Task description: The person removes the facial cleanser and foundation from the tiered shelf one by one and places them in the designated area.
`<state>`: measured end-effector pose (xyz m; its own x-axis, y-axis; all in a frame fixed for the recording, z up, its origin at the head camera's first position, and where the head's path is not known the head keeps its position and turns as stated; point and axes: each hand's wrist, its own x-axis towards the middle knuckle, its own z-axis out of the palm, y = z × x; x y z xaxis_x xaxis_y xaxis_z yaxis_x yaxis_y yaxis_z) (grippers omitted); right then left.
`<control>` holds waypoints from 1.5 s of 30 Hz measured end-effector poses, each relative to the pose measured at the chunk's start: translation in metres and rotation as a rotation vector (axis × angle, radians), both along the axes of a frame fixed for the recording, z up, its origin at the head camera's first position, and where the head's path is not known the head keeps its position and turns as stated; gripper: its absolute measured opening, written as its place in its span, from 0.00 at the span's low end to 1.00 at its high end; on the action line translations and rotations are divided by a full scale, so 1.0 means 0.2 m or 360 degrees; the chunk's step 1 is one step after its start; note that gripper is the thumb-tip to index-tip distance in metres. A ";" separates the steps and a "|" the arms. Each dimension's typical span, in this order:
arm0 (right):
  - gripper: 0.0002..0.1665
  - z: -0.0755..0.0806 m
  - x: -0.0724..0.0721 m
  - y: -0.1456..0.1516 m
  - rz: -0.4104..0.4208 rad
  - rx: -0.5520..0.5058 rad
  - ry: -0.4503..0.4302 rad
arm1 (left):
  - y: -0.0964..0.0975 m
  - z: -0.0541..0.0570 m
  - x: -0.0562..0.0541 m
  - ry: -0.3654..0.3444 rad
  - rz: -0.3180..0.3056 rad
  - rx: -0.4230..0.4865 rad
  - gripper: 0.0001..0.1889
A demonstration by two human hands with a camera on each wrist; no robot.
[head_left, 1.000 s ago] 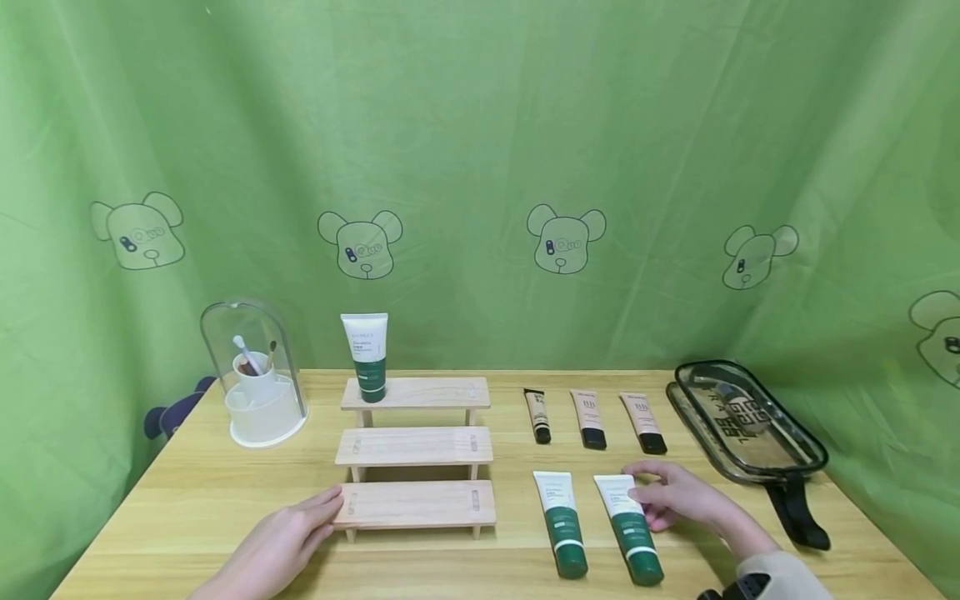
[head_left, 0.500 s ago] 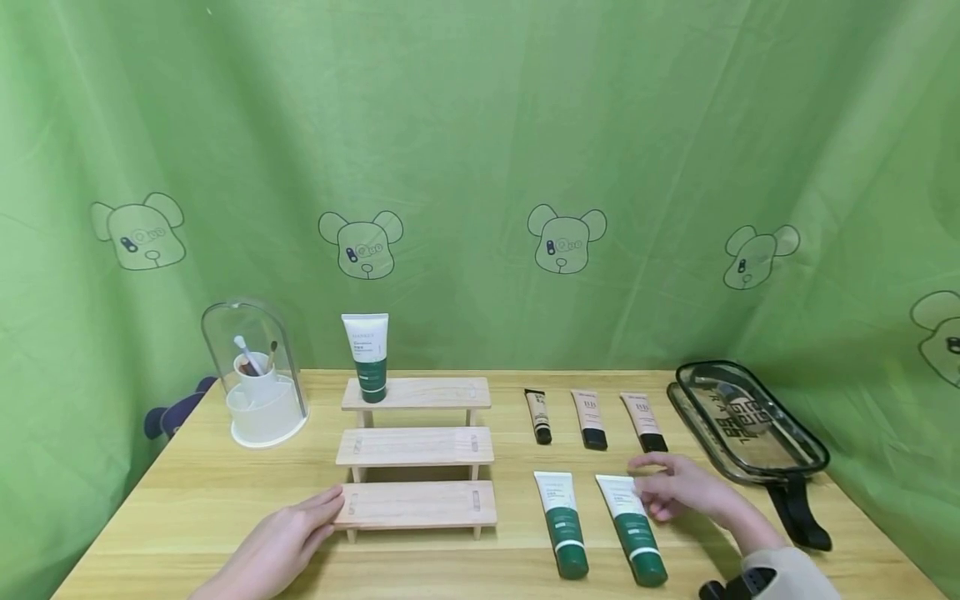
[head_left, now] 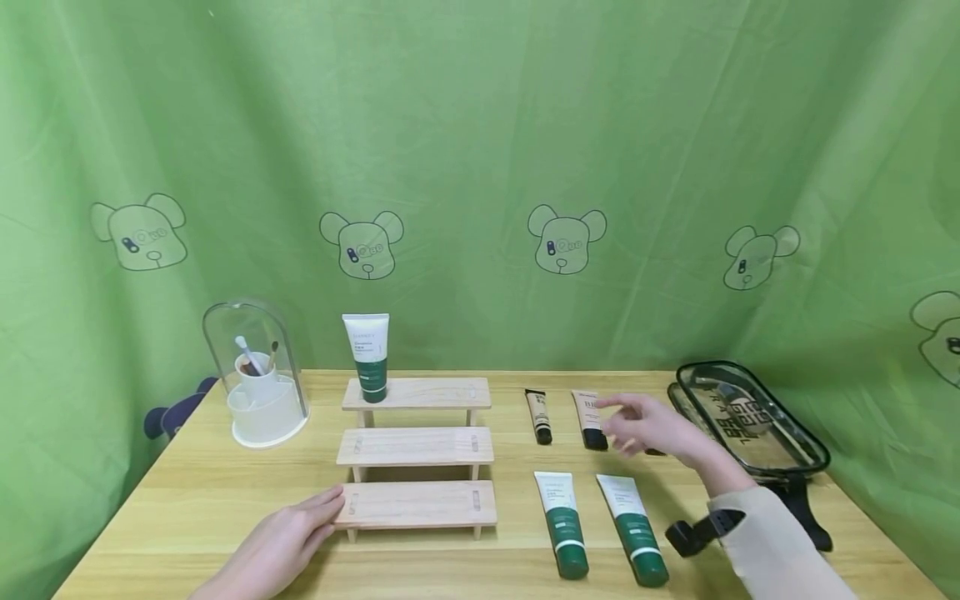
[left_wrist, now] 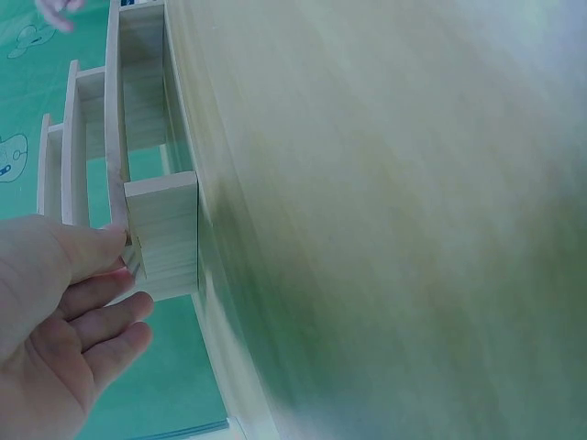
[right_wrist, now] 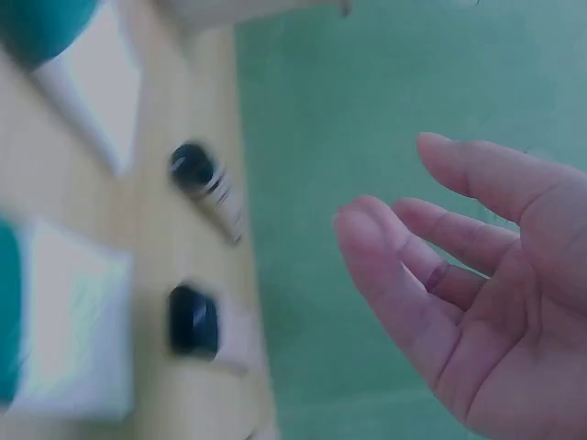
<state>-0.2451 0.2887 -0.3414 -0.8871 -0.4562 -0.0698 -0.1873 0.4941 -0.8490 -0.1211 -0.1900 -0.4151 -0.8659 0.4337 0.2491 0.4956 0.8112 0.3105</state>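
Note:
My left hand (head_left: 288, 533) pinches the left end of the lowest board of a three-tier wooden display stand (head_left: 420, 504); in the left wrist view the thumb and fingers (left_wrist: 110, 321) meet at the board's corner. On the top tier a white and green squeeze tube (head_left: 367, 358) stands on its cap. My right hand (head_left: 648, 425) is over the back row of tubes with loose, empty fingers. It overlaps the right-hand pink BB cream tube, hiding most of it, and its fingertips are beside the middle BB cream tube (head_left: 588, 417).
Two white and green tubes (head_left: 562, 525) lie at the front right, and a small beige tube (head_left: 538, 417) lies behind them. A clear black-edged pouch (head_left: 750, 425) rests at the right edge. A domed brush holder (head_left: 262, 408) stands at the back left.
My right hand has left the right-hand white and green tube, which stays lying on the table, and has moved back to the BB cream tubes. My left hand stays in place.

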 end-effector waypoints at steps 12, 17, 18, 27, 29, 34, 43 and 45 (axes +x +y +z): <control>0.30 0.20 -0.13 -0.43 0.0135 -0.0117 0.0261 | 0.00 0.00 0.00 0.0009 0.0000 -0.0014 0.17; 0.27 0.24 -0.15 -0.63 0.0186 -0.0190 0.0322 | 0.00 0.01 0.00 0.0004 -0.0002 -0.0019 0.16; 0.26 0.25 -0.15 -0.67 0.0194 -0.0200 0.0328 | 0.00 0.01 0.00 0.0009 -0.0004 -0.0019 0.16; 0.26 0.23 -0.20 -0.97 0.0241 -0.0322 0.0328 | 0.00 0.00 -0.01 0.0060 -0.0033 -0.0009 0.16; 0.26 0.22 -0.20 -1.03 0.0240 -0.0343 0.0323 | 0.00 -0.01 -0.01 0.0057 -0.0034 -0.0013 0.16; 0.25 0.18 -0.20 -1.17 0.0205 -0.0386 0.0304 | 0.00 -0.01 -0.01 0.0056 -0.0027 -0.0017 0.16; 0.25 0.16 -0.16 -1.35 0.0124 -0.0509 0.0233 | 0.00 0.00 -0.01 0.0002 -0.0003 -0.0010 0.16; 0.25 0.15 -0.16 -1.37 0.0115 -0.0500 0.0210 | 0.00 0.00 -0.01 0.0000 -0.0003 -0.0012 0.16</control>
